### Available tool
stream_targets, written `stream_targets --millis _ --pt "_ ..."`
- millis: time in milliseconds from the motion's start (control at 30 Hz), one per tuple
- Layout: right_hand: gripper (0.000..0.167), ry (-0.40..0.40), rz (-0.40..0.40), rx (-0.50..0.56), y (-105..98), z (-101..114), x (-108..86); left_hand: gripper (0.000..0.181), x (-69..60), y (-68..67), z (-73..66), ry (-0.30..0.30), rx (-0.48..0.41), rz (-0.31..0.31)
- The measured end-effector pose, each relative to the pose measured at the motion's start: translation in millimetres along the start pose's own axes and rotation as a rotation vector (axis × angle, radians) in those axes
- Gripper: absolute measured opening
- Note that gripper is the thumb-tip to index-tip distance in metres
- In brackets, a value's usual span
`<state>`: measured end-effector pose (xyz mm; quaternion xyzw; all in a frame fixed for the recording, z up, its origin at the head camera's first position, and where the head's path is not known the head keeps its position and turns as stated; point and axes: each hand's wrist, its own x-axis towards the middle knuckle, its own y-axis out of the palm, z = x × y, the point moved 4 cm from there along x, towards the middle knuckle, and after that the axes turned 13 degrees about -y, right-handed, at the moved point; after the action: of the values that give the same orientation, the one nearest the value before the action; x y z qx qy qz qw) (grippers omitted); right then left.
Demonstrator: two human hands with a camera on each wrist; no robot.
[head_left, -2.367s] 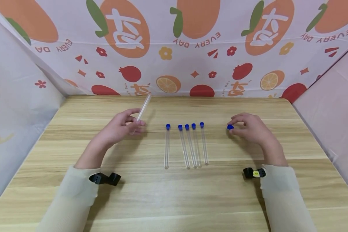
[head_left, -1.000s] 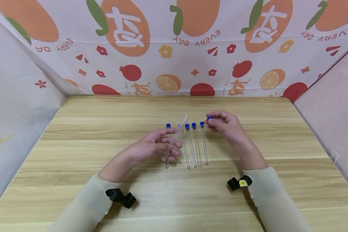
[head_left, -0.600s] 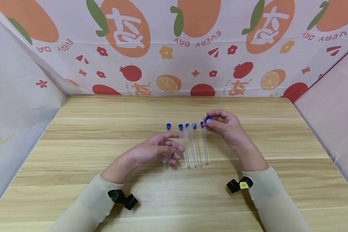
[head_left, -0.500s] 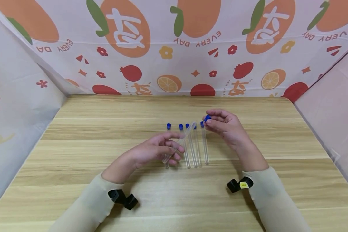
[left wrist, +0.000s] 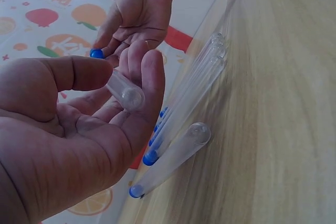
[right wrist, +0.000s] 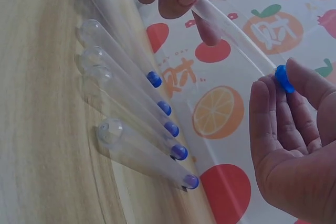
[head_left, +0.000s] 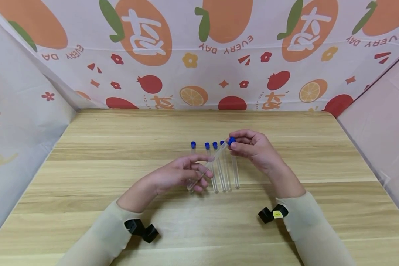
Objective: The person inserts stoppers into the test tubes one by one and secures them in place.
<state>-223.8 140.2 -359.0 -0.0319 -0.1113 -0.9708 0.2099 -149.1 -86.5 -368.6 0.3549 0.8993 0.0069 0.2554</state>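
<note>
Tilted above the table, a clear test tube (head_left: 220,151) is held in my left hand (head_left: 181,173), pinched between thumb and fingers. Its rounded bottom points toward me in the left wrist view. My right hand (head_left: 257,151) pinches a blue cap (head_left: 232,140) between thumb and fingers. In the right wrist view the blue cap (right wrist: 284,78) meets the upper end of the held tube (right wrist: 231,30); how deep it sits I cannot tell. Beneath the hands lie several capped test tubes (head_left: 236,173), the leftmost partly hidden by my left hand.
The wooden table (head_left: 199,229) carries the capped tubes roughly side by side, blue caps toward the far edge. A fruit-print cloth (head_left: 193,74) hangs along the back. Black wrist cameras (head_left: 141,229) sit at both cuffs.
Both hands have come together over the tubes from opposite sides. In the last half second the right hand moved left and slightly down, bringing the cap to the held tube's end.
</note>
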Motion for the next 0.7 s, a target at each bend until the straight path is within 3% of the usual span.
stream_targets --millis 367,700 --pt "0.026 -0.008 -0.026 -0.029 4.5 -4.5 0.1 0.054 2.5 0.9 3.6 -0.004 0.002 -0.005" --pt "0.029 -0.049 -0.001 -0.032 8.0 -7.9 -0.1 0.046 5.6 2.0 4.6 0.024 0.011 -0.068"
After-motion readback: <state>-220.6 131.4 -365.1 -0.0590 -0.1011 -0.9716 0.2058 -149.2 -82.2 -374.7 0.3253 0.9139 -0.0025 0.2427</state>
